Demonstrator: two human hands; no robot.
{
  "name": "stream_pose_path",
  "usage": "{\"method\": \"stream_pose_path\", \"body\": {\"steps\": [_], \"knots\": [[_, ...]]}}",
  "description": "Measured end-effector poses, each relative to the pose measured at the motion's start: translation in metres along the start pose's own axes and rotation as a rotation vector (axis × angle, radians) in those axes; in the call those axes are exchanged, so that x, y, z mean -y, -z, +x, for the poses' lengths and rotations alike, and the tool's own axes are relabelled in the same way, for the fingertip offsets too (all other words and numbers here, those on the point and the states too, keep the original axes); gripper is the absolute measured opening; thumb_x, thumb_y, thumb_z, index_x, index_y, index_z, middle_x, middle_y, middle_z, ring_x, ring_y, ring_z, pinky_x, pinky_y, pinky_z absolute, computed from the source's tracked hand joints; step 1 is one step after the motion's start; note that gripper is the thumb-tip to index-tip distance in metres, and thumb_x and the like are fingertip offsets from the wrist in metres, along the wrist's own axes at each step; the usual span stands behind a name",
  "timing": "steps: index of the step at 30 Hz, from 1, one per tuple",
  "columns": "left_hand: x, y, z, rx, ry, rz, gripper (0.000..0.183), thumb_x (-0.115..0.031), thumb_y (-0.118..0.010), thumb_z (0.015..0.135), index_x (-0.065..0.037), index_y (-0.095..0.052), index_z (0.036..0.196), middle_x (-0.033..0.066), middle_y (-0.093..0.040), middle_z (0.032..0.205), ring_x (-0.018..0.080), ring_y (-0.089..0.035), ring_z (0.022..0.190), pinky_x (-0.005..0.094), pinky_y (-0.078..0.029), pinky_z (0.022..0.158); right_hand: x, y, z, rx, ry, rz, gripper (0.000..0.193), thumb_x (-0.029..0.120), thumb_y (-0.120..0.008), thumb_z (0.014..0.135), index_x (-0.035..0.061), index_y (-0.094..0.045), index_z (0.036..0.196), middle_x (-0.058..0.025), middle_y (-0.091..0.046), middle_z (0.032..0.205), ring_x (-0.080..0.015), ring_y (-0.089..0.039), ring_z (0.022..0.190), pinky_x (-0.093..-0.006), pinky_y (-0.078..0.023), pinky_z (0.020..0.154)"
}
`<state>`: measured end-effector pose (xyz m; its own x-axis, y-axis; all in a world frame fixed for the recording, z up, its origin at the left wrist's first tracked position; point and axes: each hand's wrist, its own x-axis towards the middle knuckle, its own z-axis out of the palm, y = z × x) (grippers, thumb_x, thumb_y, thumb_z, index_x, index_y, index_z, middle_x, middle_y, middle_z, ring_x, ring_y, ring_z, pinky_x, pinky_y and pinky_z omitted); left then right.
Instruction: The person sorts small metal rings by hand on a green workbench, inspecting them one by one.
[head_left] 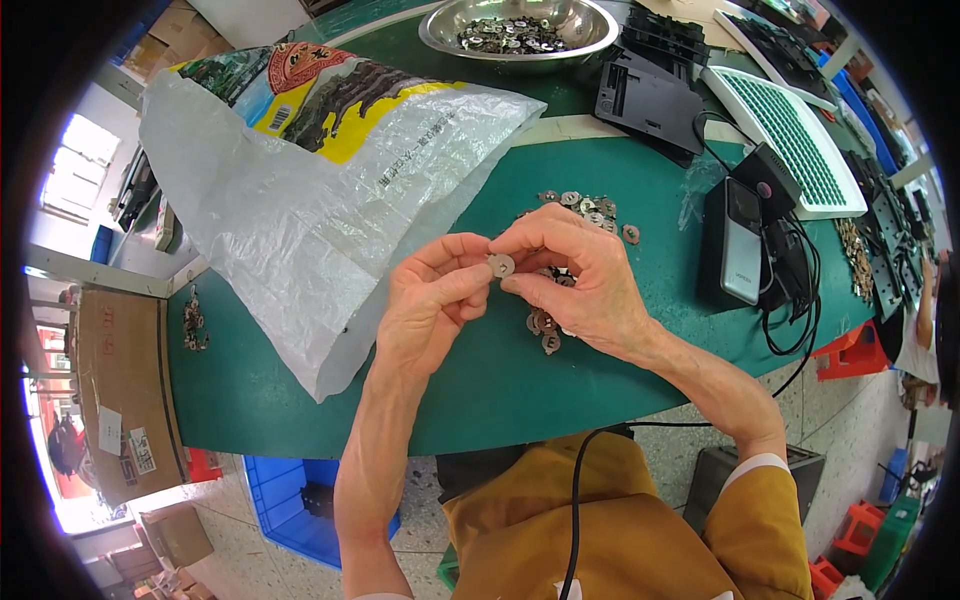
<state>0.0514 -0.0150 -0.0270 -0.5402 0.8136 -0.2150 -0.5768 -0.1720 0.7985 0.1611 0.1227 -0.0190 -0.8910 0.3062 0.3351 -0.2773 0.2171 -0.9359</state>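
Note:
A small flat round metal piece (501, 266) with a cut-out in its middle is held up over the green tabletop. My left hand (425, 305) pinches its left edge between thumb and finger. From the other side, the forefinger and thumb of my right hand (585, 285) close on its rim. Beneath and behind my right hand lies a loose pile of similar metal pieces (598, 208), partly hidden by the hand. More of them (550, 342) show below the right fingers.
A large white woven plastic sack (300, 200) covers the left of the table (480, 410). Behind stands a steel bowl (432, 38) with many small parts. At right are a grey power bank (741, 240), black cables and a white tray (853, 200). A cardboard box (120, 370) stands left.

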Motion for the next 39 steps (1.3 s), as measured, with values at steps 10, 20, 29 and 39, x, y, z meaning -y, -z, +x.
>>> {"method": "stream_pose_path", "body": {"steps": [10,20,29,39], "knots": [[0.000,0.000,-0.002,0.036,-0.082,0.058,0.027,0.002,-0.062,0.075,0.004,-0.057,0.102,0.0053,-0.057,0.077,0.0072,-0.042,0.055,0.0195,-0.028,0.046,0.001,0.002,0.002,0.008,-0.268,0.214,0.024,-0.008,-0.061,0.073,-0.0028,-0.059,0.096,-0.0039,-0.059,0.084,-0.0084,-0.058,0.077,-0.0211,-0.049,0.068],[0.001,-0.003,-0.003,0.023,-0.070,0.111,0.030,0.003,-0.060,0.076,0.007,-0.054,0.105,0.0059,-0.055,0.079,0.0060,-0.041,0.055,0.0183,-0.029,0.046,0.001,0.008,0.003,0.106,-0.350,0.330,0.021,-0.007,-0.057,0.077,-0.0012,-0.059,0.097,-0.0009,-0.059,0.084,-0.0047,-0.055,0.076,-0.0191,-0.045,0.067],[0.000,-0.006,-0.004,0.034,-0.104,0.174,0.029,0.003,-0.063,0.074,0.005,-0.058,0.103,0.0046,-0.056,0.077,0.0066,-0.044,0.057,0.0193,-0.030,0.047,-0.005,0.010,0.003,0.151,-0.335,0.328,0.016,-0.006,-0.057,0.079,0.0004,-0.057,0.093,0.0000,-0.058,0.082,-0.0040,-0.054,0.074,-0.0185,-0.044,0.065],[0.001,-0.003,-0.004,0.033,-0.078,0.148,0.026,0.003,-0.063,0.075,0.006,-0.059,0.100,0.0044,-0.055,0.076,0.0066,-0.043,0.056,0.0193,-0.029,0.046,0.000,0.013,0.003,0.154,-0.379,0.362,0.015,-0.005,-0.056,0.079,0.0009,-0.057,0.092,-0.0003,-0.058,0.082,-0.0050,-0.054,0.074,-0.0194,-0.045,0.066]]}}
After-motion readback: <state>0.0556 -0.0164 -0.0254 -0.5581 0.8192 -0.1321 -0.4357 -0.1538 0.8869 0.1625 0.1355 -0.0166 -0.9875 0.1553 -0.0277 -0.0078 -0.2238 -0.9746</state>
